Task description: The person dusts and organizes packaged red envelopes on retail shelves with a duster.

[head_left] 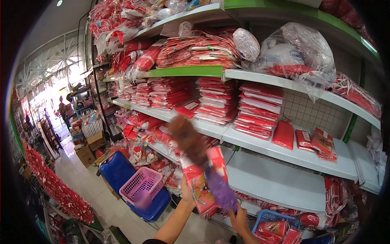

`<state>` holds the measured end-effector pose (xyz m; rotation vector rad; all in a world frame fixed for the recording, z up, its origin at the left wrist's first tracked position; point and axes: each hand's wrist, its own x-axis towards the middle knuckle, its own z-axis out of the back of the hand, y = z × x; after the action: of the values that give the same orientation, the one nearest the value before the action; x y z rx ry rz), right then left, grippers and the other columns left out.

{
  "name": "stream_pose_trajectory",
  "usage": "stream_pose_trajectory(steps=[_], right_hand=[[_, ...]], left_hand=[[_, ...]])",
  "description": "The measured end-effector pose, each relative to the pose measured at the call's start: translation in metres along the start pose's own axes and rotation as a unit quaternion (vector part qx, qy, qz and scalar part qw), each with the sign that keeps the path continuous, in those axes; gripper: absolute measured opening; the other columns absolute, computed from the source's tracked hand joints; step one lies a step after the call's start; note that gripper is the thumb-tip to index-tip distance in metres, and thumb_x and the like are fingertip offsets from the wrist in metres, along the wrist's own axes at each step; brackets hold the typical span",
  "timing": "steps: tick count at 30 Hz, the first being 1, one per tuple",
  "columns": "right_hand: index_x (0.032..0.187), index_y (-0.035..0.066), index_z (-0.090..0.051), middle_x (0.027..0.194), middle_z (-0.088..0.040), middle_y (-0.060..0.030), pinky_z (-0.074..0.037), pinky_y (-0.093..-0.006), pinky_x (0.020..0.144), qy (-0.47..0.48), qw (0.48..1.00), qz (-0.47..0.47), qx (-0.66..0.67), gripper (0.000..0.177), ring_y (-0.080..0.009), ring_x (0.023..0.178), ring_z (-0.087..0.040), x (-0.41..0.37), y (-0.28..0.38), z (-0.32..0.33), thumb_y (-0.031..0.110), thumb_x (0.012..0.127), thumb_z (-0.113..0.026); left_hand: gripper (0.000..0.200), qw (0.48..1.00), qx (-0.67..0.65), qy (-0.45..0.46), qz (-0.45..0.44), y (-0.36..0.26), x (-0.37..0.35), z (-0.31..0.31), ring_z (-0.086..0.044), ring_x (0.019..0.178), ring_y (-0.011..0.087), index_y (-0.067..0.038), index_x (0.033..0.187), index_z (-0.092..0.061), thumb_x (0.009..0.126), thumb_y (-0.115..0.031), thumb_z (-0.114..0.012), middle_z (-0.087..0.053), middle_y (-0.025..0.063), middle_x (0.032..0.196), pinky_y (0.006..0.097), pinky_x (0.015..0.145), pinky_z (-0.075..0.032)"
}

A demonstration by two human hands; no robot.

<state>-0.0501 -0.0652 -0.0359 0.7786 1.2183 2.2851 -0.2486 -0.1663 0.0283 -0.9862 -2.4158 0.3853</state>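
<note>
My left hand (187,194) is closed on the edge of a flat red-and-white packet (198,191) with a printed cartoon figure, held upright in front of the shelves. In my right hand (239,217) is a feather duster (219,188), purple near the hand and brown toward its far end. The duster slants up to the left across the packet and covers part of it. Its brown end is smeared by motion. Behind the packet, the grey shelf (272,175) and stacked red packages partly show.
Stacks of red packages (258,110) fill the middle shelf, with smaller red packets (323,142) to the right. A pink basket (142,184) sits on a blue chair (115,168) at left. Low on the right, a blue basket (264,214) holds red packets. Clear plastic bags (294,55) lie above.
</note>
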Motion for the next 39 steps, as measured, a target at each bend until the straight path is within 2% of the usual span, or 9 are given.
stream_pose_trajectory(steps=[2,6,9,15,19,23,29,33,39], right_hand=[[0.115,-0.001,-0.049,0.068,-0.058,-0.0211,-0.045,-0.0369,0.055,-0.041,0.996,-0.029,0.068,0.041,-0.0322,0.06,-0.06,0.006,0.012,-0.003,0.015,0.079,-0.059],[0.116,-0.001,-0.048,0.067,-0.058,-0.0219,-0.045,-0.0381,0.053,-0.021,0.993,0.088,-0.073,0.043,-0.0342,0.058,-0.059,-0.008,0.017,-0.006,0.015,0.078,-0.058],[0.117,-0.001,-0.047,0.063,-0.057,-0.0211,-0.044,-0.0388,0.053,0.025,0.983,0.156,-0.092,0.043,-0.0343,0.056,-0.058,-0.011,0.004,-0.001,0.016,0.079,-0.058],[0.112,-0.001,-0.051,0.067,-0.058,-0.0213,-0.044,-0.0401,0.054,-0.046,0.999,-0.007,-0.012,0.039,-0.0369,0.059,-0.058,0.022,-0.004,0.03,0.015,0.077,-0.06],[0.11,-0.002,-0.051,0.068,-0.058,-0.0209,-0.044,-0.0396,0.053,-0.07,0.942,0.273,-0.182,0.037,-0.0373,0.058,-0.058,0.071,-0.019,0.063,0.015,0.078,-0.06],[0.113,-0.002,-0.048,0.069,-0.057,-0.0212,-0.044,-0.0372,0.052,-0.076,0.989,0.094,-0.086,0.038,-0.0378,0.056,-0.056,0.116,0.003,0.09,0.014,0.08,-0.058],[0.105,-0.004,-0.051,0.065,-0.057,-0.0065,-0.041,-0.0292,0.054,0.01,0.975,0.086,0.206,0.036,-0.0113,0.06,-0.05,0.159,0.026,0.087,0.025,0.086,-0.057],[0.073,0.007,-0.046,0.058,-0.043,0.0044,-0.026,-0.0236,0.043,0.03,0.975,0.086,0.203,0.03,-0.0042,0.051,-0.036,0.172,0.042,0.081,0.03,0.082,-0.062],[0.095,0.0,-0.06,0.082,-0.061,-0.0011,-0.042,-0.0238,0.062,0.139,0.947,0.103,0.272,0.026,-0.0065,0.07,-0.051,0.181,0.03,0.069,0.017,0.078,-0.068]], left_hand=[[0.057,0.994,0.029,-0.104,-0.015,-0.009,0.002,-0.044,-0.053,0.105,0.0265,-0.006,0.121,-0.047,0.091,-0.05,-0.027,-0.055,0.0119,0.117,0.0383,0.092,-0.041],[0.057,0.986,-0.136,0.088,-0.027,-0.023,0.02,-0.01,-0.054,0.1,0.0266,-0.006,0.117,-0.05,0.089,-0.053,-0.031,-0.057,0.0105,0.112,0.0405,0.09,-0.043],[0.055,0.995,-0.094,0.016,-0.019,-0.03,0.036,-0.015,-0.055,0.099,0.0275,-0.007,0.117,-0.05,0.09,-0.051,-0.033,-0.057,0.0112,0.111,0.0421,0.087,-0.045],[0.052,0.997,-0.074,-0.023,-0.017,-0.018,0.078,-0.036,-0.056,0.095,0.0286,-0.006,0.117,-0.05,0.09,-0.048,-0.034,-0.057,0.0123,0.112,0.0422,0.083,-0.047],[0.051,0.962,-0.22,0.155,-0.04,0.016,0.108,0.023,-0.057,0.086,0.0228,-0.007,0.118,-0.049,0.091,-0.048,-0.035,-0.057,0.011,0.109,0.037,0.074,-0.049],[0.063,0.991,0.044,-0.099,-0.083,0.027,0.093,-0.069,-0.056,0.098,0.0235,-0.006,0.121,-0.047,0.088,-0.058,-0.035,-0.055,0.0096,0.117,0.0368,0.083,-0.048],[0.051,0.983,0.134,-0.065,-0.107,0.046,0.078,0.006,-0.057,0.099,0.028,-0.002,0.118,-0.049,0.083,-0.04,-0.049,-0.056,0.0143,0.114,0.0388,0.089,-0.045],[0.048,0.995,-0.09,-0.039,0.002,0.045,0.081,0.02,-0.059,0.097,0.0298,-0.001,0.116,-0.049,0.079,-0.032,-0.05,-0.058,0.017,0.111,0.0404,0.086,-0.047],[0.034,0.996,0.024,-0.075,0.034,0.041,0.095,0.002,-0.062,0.082,0.0227,-0.001,0.1,-0.057,0.082,-0.029,-0.049,-0.063,0.0124,0.095,0.0356,0.077,-0.049]])
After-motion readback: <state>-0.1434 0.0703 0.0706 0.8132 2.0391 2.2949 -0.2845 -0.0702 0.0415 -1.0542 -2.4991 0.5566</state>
